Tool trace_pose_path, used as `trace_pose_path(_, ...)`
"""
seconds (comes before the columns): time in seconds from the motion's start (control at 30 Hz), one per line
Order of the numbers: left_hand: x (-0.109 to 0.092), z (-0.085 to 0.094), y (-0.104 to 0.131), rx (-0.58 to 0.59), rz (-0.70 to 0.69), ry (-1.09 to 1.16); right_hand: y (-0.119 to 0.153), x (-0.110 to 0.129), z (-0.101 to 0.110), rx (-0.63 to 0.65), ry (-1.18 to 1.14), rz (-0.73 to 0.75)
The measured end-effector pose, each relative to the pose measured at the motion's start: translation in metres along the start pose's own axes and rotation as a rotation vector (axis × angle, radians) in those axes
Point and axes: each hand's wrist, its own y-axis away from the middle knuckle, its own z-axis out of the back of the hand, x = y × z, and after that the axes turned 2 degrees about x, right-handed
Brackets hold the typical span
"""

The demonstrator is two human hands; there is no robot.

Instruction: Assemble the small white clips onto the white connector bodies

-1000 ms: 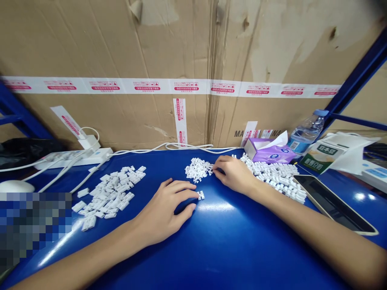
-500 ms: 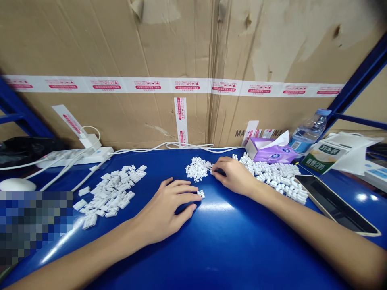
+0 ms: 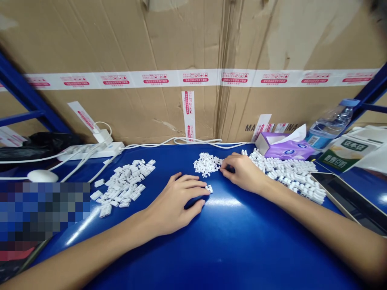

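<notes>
Palm down on the blue table (image 3: 229, 249), my left hand (image 3: 178, 201) has its fingers spread, and a fingertip touches a small white block (image 3: 209, 189). My right hand (image 3: 238, 171) has thumb and index finger pinched at the right edge of a pile of tiny white pieces (image 3: 207, 163); what lies between the fingertips is too small to make out. Left of my left hand is a heap of flat white blocks (image 3: 123, 183). White ribbed pieces (image 3: 290, 175) are spread behind and right of my right hand.
Along the back are a power strip (image 3: 90, 151) with white cables, a purple tissue pack (image 3: 284, 147), a plastic bottle (image 3: 328, 127) and a green-white carton (image 3: 346, 149). A phone (image 3: 350, 197) lies at the right. Cardboard (image 3: 151, 44) stands behind the table.
The camera view has shifted, so the table items appear farther right. Both hands keep nearly the same pose and place relative to the white block and the tiny pieces.
</notes>
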Motion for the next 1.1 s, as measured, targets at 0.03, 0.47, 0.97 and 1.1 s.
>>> trace_pose_path(0.03,0.000,0.000,0.000,0.002,0.000,0.000,0.000,0.000,0.000,0.000,-0.004,0.000)
trace_pose_path(0.47,0.002,-0.001,-0.001,0.006,-0.031,-0.007,0.000,-0.001,0.000,0.002,-0.026,0.012)
trace_pose_path(0.97,0.005,-0.002,0.001,0.026,-0.040,-0.027,0.005,0.023,0.015,0.003,-0.186,0.050)
trace_pose_path(1.1,0.007,-0.003,0.000,0.016,-0.062,-0.036,0.010,0.038,0.016,0.068,-0.311,0.144)
